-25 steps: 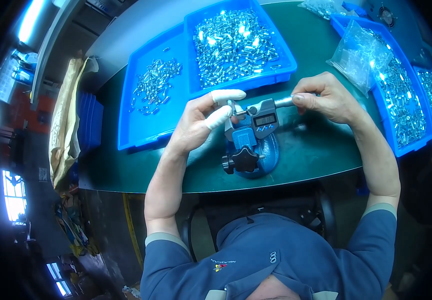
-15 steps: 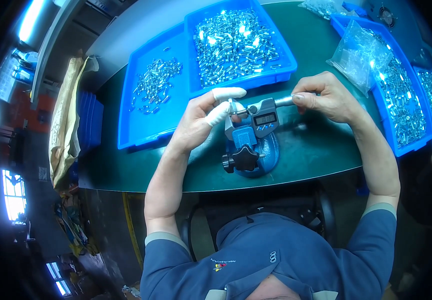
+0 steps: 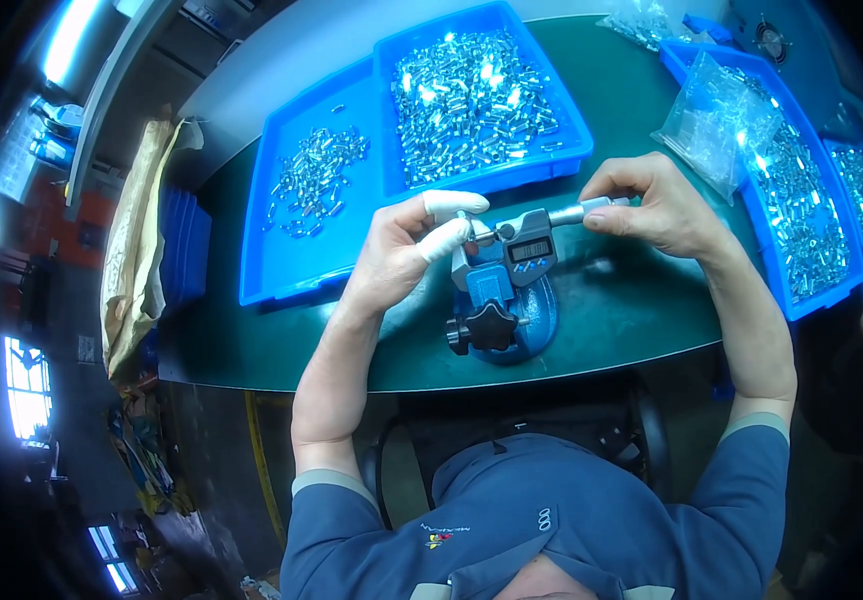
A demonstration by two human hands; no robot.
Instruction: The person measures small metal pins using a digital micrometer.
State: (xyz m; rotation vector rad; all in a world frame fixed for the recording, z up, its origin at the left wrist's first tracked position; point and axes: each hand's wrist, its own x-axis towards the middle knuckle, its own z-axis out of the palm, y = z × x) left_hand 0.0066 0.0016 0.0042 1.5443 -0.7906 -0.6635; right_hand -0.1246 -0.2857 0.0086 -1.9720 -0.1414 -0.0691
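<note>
A digital micrometer (image 3: 531, 250) with a small display sits clamped in a blue stand (image 3: 517, 325) with a black star knob (image 3: 490, 326). White covers wrap the thumb and index finger of my left hand (image 3: 397, 248), which pinches a small shiny metal cylinder (image 3: 466, 222) at the micrometer's jaws. The fingertips partly hide that piece. At the other end, the thumb and bent index finger of my right hand (image 3: 657, 205) close on the pale end of the micrometer's thimble (image 3: 595, 206).
Beyond my left hand lies a blue tray (image 3: 287, 270) with a loose group of metal cylinders. A fuller blue tray (image 3: 564, 160) overlaps its right side. More filled trays (image 3: 802, 306) and a clear plastic bag (image 3: 717, 130) are at the right, on the green tabletop (image 3: 632, 310).
My right thumb and index finger have shifted their grip on the thimble's end, which now shows between them. My left hand stays at the jaws. The whole view has dropped slightly.
</note>
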